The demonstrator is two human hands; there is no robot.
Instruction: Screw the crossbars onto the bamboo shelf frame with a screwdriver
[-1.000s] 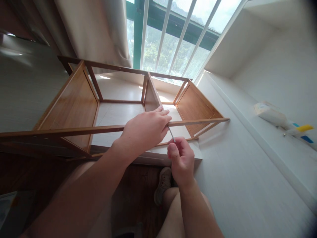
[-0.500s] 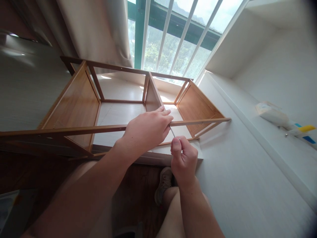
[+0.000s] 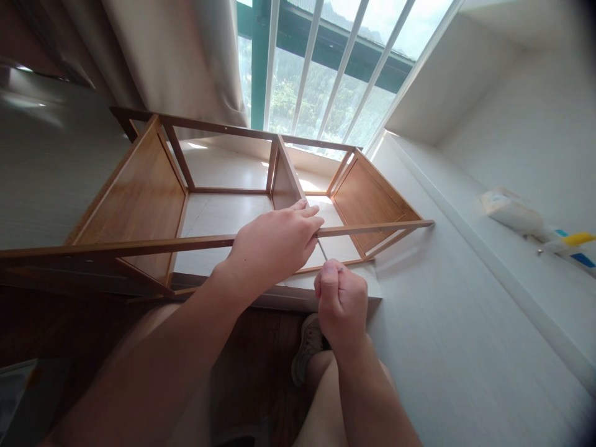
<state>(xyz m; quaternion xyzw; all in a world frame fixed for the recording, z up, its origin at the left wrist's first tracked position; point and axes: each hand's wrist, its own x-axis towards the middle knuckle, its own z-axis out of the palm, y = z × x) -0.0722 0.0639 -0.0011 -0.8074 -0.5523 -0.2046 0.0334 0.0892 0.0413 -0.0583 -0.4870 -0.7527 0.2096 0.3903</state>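
A brown wooden shelf frame (image 3: 372,230) with panelled ends and a middle divider (image 3: 285,174) lies in front of me. My left hand (image 3: 277,239) is laid over its near rail where the divider meets it, gripping the joint with the fingers reaching across the top. Just right of it, my right hand (image 3: 342,301) is closed in a fist, thumb up, around a hex key (image 3: 323,251). Its thin metal shaft slants up to the underside of the rail beside my left hand. The tip and most of the part inside the fist are hidden.
The frame stands on a white ledge (image 3: 333,287) below a barred window (image 3: 321,74). A curtain (image 3: 186,62) hangs at the left, and a white wall (image 3: 456,298) closes the right side. A plastic bag (image 3: 510,211) and a yellow-handled item (image 3: 577,239) lie further right.
My right hand has shifted slightly left and down, with the hex key still in the fist. My left hand stays on the frame joint.
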